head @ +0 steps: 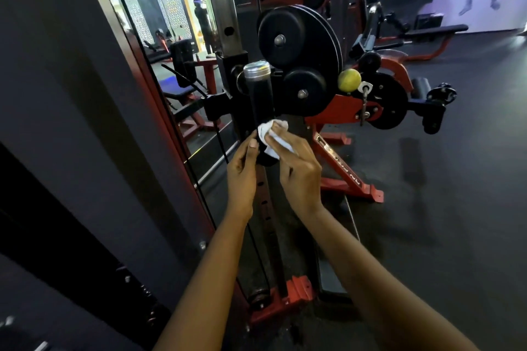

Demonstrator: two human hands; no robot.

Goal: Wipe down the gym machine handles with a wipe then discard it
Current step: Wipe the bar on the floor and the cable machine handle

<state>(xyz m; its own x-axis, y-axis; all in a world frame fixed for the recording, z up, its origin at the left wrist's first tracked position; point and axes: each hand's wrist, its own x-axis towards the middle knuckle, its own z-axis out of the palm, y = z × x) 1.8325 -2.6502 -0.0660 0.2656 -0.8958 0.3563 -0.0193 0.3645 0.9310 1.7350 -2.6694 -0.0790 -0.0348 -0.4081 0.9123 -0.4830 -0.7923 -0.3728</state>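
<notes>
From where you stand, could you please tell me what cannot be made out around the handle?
Head view: lower end of the handle, covered by the wipe and both hands.
Head view: most of the wipe, under fingers of the right hand.
Head view: fingers of the left hand, behind the handle; its grip is unclear.

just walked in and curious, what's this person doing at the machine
A person is cleaning a gym machine. The right hand presses a white wipe around the lower part of the black handle, while the left hand steadies the handle's bottom end. The wipe is in use, not yet discarded.
</notes>
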